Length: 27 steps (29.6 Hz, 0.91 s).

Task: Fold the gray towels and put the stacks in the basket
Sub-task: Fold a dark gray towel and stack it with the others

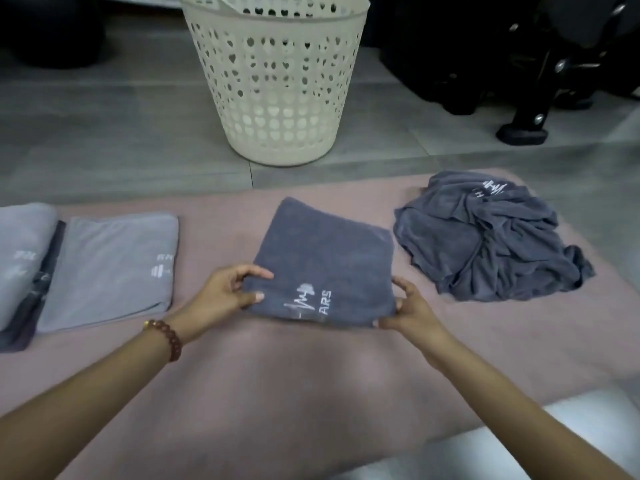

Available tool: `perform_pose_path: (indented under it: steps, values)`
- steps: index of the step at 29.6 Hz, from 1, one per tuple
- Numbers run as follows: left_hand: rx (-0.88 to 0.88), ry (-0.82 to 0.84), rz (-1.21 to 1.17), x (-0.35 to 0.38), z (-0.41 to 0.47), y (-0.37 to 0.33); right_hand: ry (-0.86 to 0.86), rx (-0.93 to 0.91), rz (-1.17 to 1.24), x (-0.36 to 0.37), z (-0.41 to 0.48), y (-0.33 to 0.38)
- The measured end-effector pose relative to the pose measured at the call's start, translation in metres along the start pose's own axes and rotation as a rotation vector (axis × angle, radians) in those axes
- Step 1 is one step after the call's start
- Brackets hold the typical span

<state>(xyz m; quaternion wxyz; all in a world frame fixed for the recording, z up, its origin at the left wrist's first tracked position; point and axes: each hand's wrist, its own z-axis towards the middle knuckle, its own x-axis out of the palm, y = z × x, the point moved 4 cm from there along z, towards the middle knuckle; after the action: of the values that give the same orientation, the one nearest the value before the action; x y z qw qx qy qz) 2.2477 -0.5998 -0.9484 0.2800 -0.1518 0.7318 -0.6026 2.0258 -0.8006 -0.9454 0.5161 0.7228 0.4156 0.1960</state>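
Left hand and right hand are each pinching a near corner of the folded dark gray towel I'm watching, lying on the pink mat. Right of that towel crumpled gray towels are lying, left of it lighter folded stacks, beyond it the basket is standing.

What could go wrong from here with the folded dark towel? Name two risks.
The left hand and right hand pinch only the near corners of the folded dark towel; lifting may let its layers fall open. The basket stands beyond the pink mat, so that carry might loosen the fold.
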Motion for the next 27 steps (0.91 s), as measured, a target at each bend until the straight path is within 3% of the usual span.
perform_pose_path:
  steps: [4, 7, 11, 14, 19, 23, 27]
  values:
    - [-0.101, 0.016, 0.092, 0.035, -0.064, 0.076, -0.010, 0.208, -0.122, 0.018, -0.036, -0.080]
    - [-0.116, -0.031, 0.012, 0.034, -0.063, 0.078, -0.049, 0.228, 0.047, 0.015, -0.025, -0.081]
    - [-0.108, -0.089, -0.073, 0.031, -0.061, 0.062, -0.114, 0.123, 0.259, 0.013, -0.012, -0.065]
    - [-0.193, -0.164, -0.116, 0.028, -0.076, 0.072, -0.042, 0.132, 0.227, 0.013, -0.019, -0.078]
    - [-0.299, 0.061, -0.028, 0.039, -0.099, 0.082, 0.054, 0.225, 0.107, 0.002, -0.029, -0.107]
    - [-0.389, 0.007, 0.081, 0.036, -0.075, 0.083, 0.061, 0.315, 0.064, 0.001, -0.015, -0.090]
    - [-0.397, -0.113, -0.091, 0.038, -0.041, 0.073, -0.008, 0.222, 0.106, 0.005, 0.014, -0.068]
